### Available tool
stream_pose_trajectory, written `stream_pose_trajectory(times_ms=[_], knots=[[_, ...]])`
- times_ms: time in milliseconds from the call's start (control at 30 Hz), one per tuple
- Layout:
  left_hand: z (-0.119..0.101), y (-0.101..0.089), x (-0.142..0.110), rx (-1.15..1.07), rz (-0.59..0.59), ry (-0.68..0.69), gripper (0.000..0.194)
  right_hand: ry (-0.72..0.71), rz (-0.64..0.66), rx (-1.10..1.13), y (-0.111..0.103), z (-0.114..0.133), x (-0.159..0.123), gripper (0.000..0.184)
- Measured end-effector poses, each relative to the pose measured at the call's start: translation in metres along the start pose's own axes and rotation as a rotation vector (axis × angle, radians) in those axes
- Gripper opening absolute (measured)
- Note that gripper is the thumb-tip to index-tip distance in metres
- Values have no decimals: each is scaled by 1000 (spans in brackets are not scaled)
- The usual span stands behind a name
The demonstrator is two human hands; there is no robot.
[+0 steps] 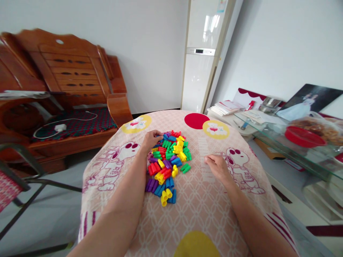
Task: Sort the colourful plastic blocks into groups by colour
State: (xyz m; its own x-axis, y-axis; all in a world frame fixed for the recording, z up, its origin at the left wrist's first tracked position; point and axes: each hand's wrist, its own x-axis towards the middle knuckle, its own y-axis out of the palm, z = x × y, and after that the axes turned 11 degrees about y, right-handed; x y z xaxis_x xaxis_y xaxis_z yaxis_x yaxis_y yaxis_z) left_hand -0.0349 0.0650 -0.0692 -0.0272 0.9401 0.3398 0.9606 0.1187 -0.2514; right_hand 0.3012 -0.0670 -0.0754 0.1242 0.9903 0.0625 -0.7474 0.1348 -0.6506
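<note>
A heap of plastic building pieces (168, 155) in red, yellow, green, blue and purple lies left of the table's middle. Many look like short paired tubes. At the far left edge of the heap is my left hand (152, 138), its fingers curled in at the blue and purple pieces; what lies between the fingertips is hidden. To the right of the heap, my right hand (218, 167) hovers over or rests on the cloth with its fingers folded together, and nothing shows in it. A green piece (185, 168) lies between the heap and that hand.
A patterned tablecloth (198, 207) covers the round-edged table. On the right stands a glass shelf (270, 137) with a red bowl (304, 136) and papers. A wooden armchair (77, 78) is at the left, a metal-framed chair (16, 178) nearer, and a tall white air conditioner (198, 78) behind.
</note>
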Motion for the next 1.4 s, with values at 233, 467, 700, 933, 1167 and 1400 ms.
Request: stream_pose_trajectory(times_ms=[233, 467, 700, 933, 1167, 1400], knots=[[-63, 10, -9, -275, 133, 88, 42, -27, -68, 194, 5, 2, 0, 35], [-91, 68, -30, -165, 506, 238, 26, -89, -7, 389, 11, 13, -3, 44], [-99, 84, -45, 184, 814, 447, 23, 93, 194, 491, 19, 19, -6, 45], [-70, 36, -15, 483, 342, 314, 30, 214, 212, 486, 26, 14, -5, 34], [-19, 30, -5, 690, 435, 257, 51, 225, 210, 491, 27, 12, -3, 35], [-16, 33, -6, 644, 413, 363, 32, 222, 202, 480, 27, 13, -4, 33]])
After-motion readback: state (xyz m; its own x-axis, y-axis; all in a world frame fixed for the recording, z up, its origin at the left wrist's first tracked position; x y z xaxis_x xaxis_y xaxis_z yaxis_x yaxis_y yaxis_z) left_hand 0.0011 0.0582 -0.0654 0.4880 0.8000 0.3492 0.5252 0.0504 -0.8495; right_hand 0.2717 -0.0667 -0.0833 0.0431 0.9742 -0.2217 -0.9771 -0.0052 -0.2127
